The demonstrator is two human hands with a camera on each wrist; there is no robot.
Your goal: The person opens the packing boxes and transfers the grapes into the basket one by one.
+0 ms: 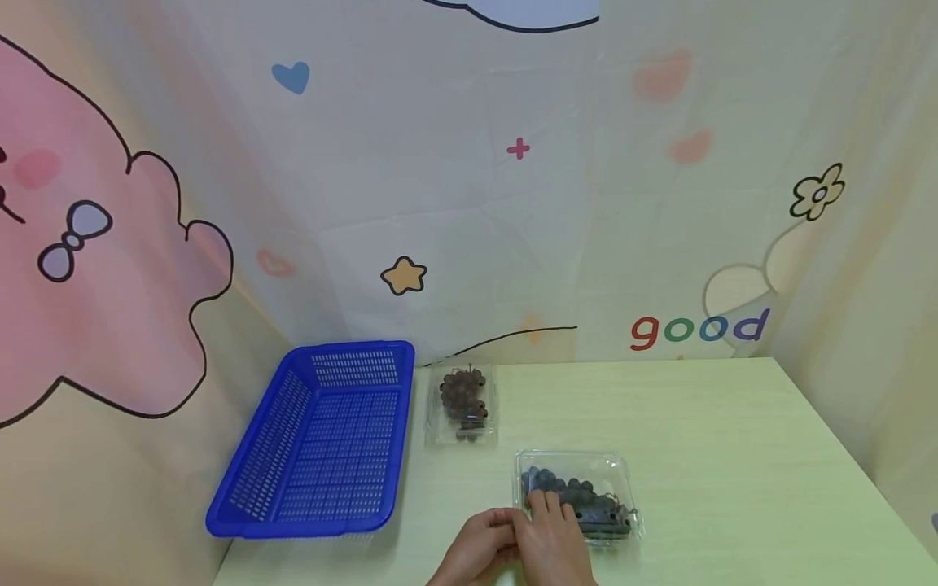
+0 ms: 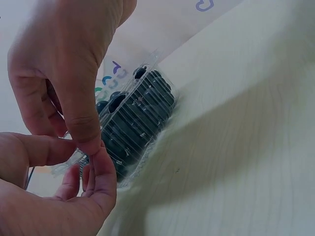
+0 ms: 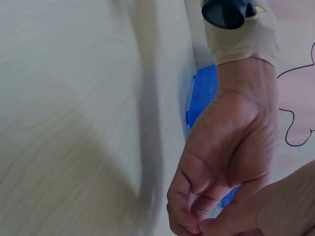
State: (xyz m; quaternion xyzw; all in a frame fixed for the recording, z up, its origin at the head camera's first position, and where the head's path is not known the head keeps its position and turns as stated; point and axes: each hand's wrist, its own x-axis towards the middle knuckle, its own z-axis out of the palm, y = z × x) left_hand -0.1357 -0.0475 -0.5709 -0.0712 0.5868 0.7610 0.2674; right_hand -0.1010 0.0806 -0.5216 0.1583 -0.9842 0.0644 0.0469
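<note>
A clear plastic box (image 1: 610,468) is lying on the worktop (image 1: 740,456), its long side running left to right and its near wall showing ribs. Dark round grapes (image 1: 575,491) are filling much of it, thin stems poking up near the right end. The left-hand grip (image 1: 478,544) and right-hand grip (image 1: 551,541) are meeting by its near left corner, fingers hiding whether they are pinching anything.

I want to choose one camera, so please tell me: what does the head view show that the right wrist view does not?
Only the head view shows the near grapes, the far grapes and the word "good". Only the right wrist view shows the light sleeve and the dark object on it. Both show the left hand, the right hand, the blue basket and the table.
</note>
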